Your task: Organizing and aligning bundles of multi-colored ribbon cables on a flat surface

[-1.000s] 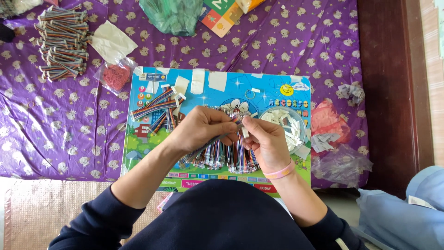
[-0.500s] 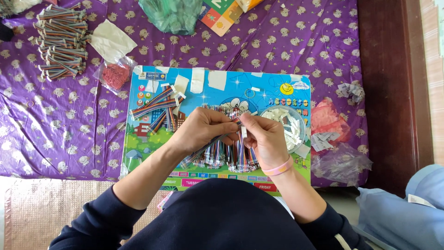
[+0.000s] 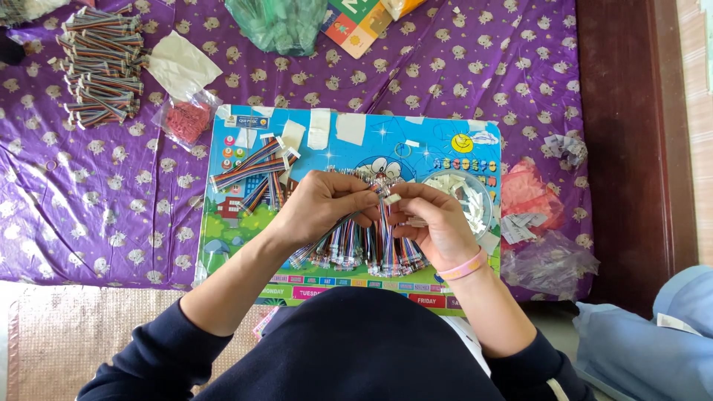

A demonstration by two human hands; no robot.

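Left hand [image 3: 323,204] curled over ribbon cables [image 3: 356,249], right hand [image 3: 434,223] pinching one

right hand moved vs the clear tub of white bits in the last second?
Barely. The right hand stays just left of the clear tub, pinching a small white piece above the ribbon cables.

Light: bright daylight, even all over
Shadows: soft and small
Glare: shiny spots on the purple sheet [image 3: 111,200]
Sharpness: clear

Rainbow ribbon cables [image 3: 364,245], bundled, hanging upright
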